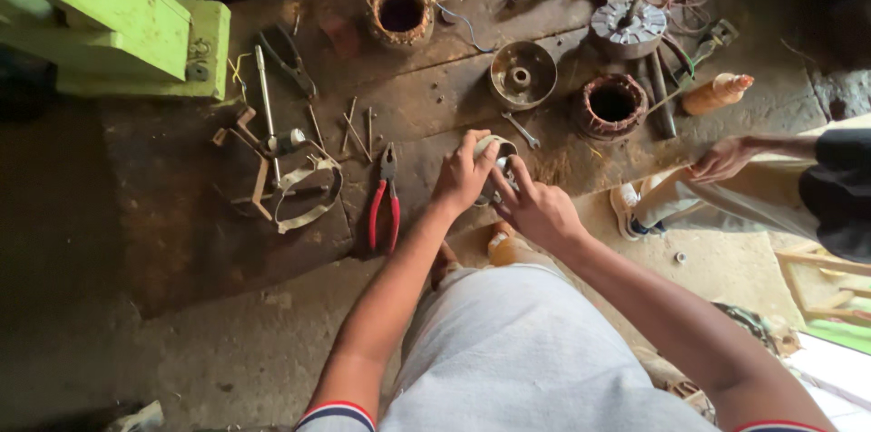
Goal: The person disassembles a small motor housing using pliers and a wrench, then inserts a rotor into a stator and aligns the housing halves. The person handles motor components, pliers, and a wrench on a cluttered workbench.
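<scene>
- Two hands meet over one small part at the middle of the workbench [181, 241], and everything else lies around them.
- Well to the left of the fingers: a green machine block [127, 24], a long screwdriver [265, 96], and a loose metal band [308, 196] lying on a wooden frame.
- Just left of the left hand [461, 180]: red-handled pliers [385, 205], lying flat, untouched.
- The left hand's fingers are curled, with the thumb and forefinger pinching the rim of a small round metal ring [490, 146], which sits between both hands, lifted just off the bench.
- The right hand [535, 207] comes in from the other side; its fingers are pressed together against the ring's lower edge, and the fingertips hide whatever they touch there.
- Step in hand, as I judge it: seating or threading something at the ring, with the left hand steadying and the right doing the fine work. The next move seems to call for a steady pinch and small, careful finger pressure, not force.
- Beyond the fingers: a grey bowl-shaped housing [523, 74] and a small spanner [523, 130].
- Right of the fingers: a copper-wound stator [611, 106], a rotor with shaft [628, 28], and an orange bottle [717, 93].
- Far right: another person's hand [721, 160] rests at the bench edge.
</scene>
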